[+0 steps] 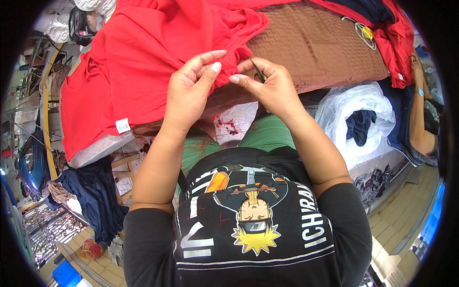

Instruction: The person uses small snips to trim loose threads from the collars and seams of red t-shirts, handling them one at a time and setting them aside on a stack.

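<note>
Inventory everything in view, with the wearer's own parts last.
Red cloth: two stretches, red, left and upper right.
White labels: two, white, on red cloth.
Brown cover: one, brown, under red cloth.
Snips: one, dark and yellow, in right hand.
Corded item: one, yellow, upper right.
Plastic bag: one, whitish, right.
Dark cloths: several, navy, left and right.
Co-worker's arm: one, bare, far right.
Clutter: uncountable, mixed, left edge.
Shirt: one, black, lower middle.
Trousers: one pair, green, centre.
Left hand, right hand: one each, bare, centre.

Work surface: broad, covered in brown zigzag-textured cloth (315, 48). Left portion: large rumpled red fabric (148, 52), overhanging the near edge. Right end: pale looped cord (359, 36) with yellow piece (366, 32); second red cloth (394, 50); dark navy cloth (370, 8) near far edge.
</note>
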`<state>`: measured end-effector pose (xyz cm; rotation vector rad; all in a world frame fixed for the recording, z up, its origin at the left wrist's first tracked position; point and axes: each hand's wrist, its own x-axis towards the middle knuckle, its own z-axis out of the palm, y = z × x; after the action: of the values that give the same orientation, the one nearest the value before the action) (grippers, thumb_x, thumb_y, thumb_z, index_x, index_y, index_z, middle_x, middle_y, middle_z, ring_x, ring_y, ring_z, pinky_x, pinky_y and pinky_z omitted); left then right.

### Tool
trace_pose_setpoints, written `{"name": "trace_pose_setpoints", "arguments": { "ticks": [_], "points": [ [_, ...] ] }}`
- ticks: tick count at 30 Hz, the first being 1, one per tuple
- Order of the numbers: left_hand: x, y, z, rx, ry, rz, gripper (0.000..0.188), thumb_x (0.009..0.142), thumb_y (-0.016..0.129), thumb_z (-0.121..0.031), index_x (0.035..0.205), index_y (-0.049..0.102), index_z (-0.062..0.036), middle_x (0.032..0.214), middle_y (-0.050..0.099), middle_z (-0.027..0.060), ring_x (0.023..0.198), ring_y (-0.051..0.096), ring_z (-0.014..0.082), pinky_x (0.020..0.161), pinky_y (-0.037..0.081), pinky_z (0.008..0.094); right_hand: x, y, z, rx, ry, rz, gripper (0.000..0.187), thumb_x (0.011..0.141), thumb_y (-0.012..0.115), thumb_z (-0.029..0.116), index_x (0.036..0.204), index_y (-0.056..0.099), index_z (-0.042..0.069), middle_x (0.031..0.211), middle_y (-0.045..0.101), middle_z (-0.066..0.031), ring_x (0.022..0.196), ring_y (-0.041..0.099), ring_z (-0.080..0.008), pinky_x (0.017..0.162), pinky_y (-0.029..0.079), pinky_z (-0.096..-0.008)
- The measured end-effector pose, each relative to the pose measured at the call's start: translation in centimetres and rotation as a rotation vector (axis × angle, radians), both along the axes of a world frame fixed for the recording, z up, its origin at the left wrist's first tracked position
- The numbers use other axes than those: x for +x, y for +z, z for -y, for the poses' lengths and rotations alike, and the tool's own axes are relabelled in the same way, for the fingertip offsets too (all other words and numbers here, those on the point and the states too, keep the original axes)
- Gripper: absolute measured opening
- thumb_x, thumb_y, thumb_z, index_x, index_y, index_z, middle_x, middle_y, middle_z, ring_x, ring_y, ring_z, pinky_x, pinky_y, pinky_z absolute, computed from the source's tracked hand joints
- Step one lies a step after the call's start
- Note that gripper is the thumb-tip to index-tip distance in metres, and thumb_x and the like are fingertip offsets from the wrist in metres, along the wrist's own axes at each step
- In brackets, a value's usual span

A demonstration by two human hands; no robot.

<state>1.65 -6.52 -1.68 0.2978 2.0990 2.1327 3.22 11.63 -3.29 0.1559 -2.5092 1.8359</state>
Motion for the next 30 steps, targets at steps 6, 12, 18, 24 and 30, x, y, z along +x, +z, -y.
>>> {"name": "trace_pose_setpoints", "arguments": {
  "ticks": [6,12,18,24,30],
  "points": [
    [-0.5,0.5,0.7,0.137,0.067,-0.044,0.025,0.098,0.054,-0.008,0.120,0.060,0.0039,0.110,0.066,0.0063,0.098,0.059,0.0062,0.088,0.045,0.0200,0.7,1.9,-3.1,-0.019,0.622,0.222,0.018,0.084,0.075,0.015,0.082,0.069,-0.001,0.074,0.067,-0.0031,0.071,0.060,-0.0089,0.064,0.049,-0.0278],
    [-0.4,0.6,0.7,0.144,0.064,-0.006,0.024,0.098,0.054,-0.007,0.119,0.060,0.0035,0.106,0.066,0.0043,0.095,0.058,0.0047,0.085,0.045,0.0183,-0.8,-0.1,-0.3,0.042,0.099,0.190,0.023,0.086,0.074,0.021,0.094,0.069,0.000,0.074,0.064,0.0001,0.070,0.057,-0.0074,0.062,0.047,-0.0250],
    [-0.8,0.6,1.2,0.122,0.076,-0.049,0.023,0.098,0.055,-0.008,0.118,0.061,0.0031,0.104,0.066,0.0025,0.093,0.057,0.0033,0.083,0.045,0.0173,-0.4,0.4,-1.4,-0.225,0.619,0.208,0.022,0.082,0.077,0.018,0.096,0.071,0.001,0.081,0.069,-0.0033,0.075,0.063,-0.0102,0.069,0.050,-0.0264],
    [-0.6,0.9,1.6,0.075,0.094,-0.091,0.024,0.098,0.055,-0.008,0.118,0.061,0.0040,0.107,0.067,0.0055,0.096,0.059,0.0059,0.085,0.045,0.0192,0.0,4.3,-6.9,0.147,0.605,0.112,0.032,0.081,0.077,0.015,0.108,0.069,0.000,0.087,0.069,-0.0029,0.082,0.063,-0.0115,0.080,0.049,-0.0277],
    [0.1,1.1,1.9,-0.285,-0.091,-0.210,0.020,0.097,0.056,-0.008,0.112,0.066,0.0002,0.106,0.068,0.0029,0.099,0.059,0.0083,0.090,0.046,0.0250,-1.1,3.8,-9.0,0.138,0.214,0.062,0.029,0.089,0.070,0.027,0.102,0.070,0.001,0.086,0.068,-0.0026,0.081,0.060,-0.0095,0.077,0.048,-0.0268]
  ]
}}
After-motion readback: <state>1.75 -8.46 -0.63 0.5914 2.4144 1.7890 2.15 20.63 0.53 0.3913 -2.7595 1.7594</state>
